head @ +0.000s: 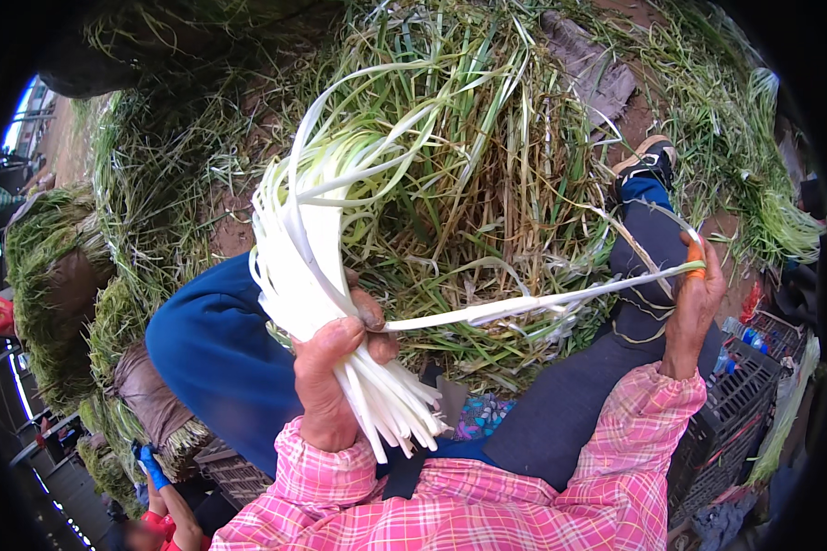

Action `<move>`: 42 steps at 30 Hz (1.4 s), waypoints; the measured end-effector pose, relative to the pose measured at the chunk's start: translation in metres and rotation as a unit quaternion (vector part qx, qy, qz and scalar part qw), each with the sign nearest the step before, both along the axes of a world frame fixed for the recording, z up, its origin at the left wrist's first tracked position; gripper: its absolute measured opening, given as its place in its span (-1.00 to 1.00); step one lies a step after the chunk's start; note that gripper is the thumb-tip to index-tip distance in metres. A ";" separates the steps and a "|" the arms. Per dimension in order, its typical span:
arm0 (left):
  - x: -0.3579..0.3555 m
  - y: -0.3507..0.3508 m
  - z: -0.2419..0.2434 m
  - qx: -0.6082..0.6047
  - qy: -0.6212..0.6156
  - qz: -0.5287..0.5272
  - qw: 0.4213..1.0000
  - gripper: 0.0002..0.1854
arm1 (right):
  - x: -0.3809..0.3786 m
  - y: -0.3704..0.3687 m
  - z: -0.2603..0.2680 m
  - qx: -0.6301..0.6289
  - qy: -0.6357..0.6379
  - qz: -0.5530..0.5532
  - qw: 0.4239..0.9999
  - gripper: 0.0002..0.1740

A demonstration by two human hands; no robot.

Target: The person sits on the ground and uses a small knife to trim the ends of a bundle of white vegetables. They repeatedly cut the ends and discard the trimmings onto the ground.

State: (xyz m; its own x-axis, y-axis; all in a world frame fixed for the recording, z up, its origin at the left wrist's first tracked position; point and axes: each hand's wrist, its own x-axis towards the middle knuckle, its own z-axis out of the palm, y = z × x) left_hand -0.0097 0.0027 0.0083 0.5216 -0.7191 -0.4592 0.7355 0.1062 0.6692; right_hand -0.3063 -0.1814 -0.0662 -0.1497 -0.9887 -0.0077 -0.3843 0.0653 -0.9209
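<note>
My left hand (pixel 338 372) is closed around a thick bunch of pale garlic shoots (pixel 310 255). Their white cut ends fan out below the fist, and their yellow-green leaves curl upward. One separate white stalk (pixel 496 310) stretches from the fingers of my left hand across to my right hand (pixel 696 296). My right hand, with orange wrapping on a finger, grips this stalk's far end, and thin peeled strips hang beside it. Before me lies a heap of green and brown leaves (pixel 475 172), between my spread legs.
Bundled greens (pixel 48 289) are stacked at the left. At the lower left, a co-worker's blue-gloved hand (pixel 153 468) is near a plastic crate (pixel 231 475). Black crates (pixel 737 392) with plastic bottles stand at the right. A grey cloth (pixel 593 69) lies on the ground at the top.
</note>
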 end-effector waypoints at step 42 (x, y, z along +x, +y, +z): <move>-0.008 -0.001 -0.013 0.075 -0.006 -0.095 0.993 -0.66 | 0.081 0.050 0.054 0.271 -0.121 0.522 0.799 -0.49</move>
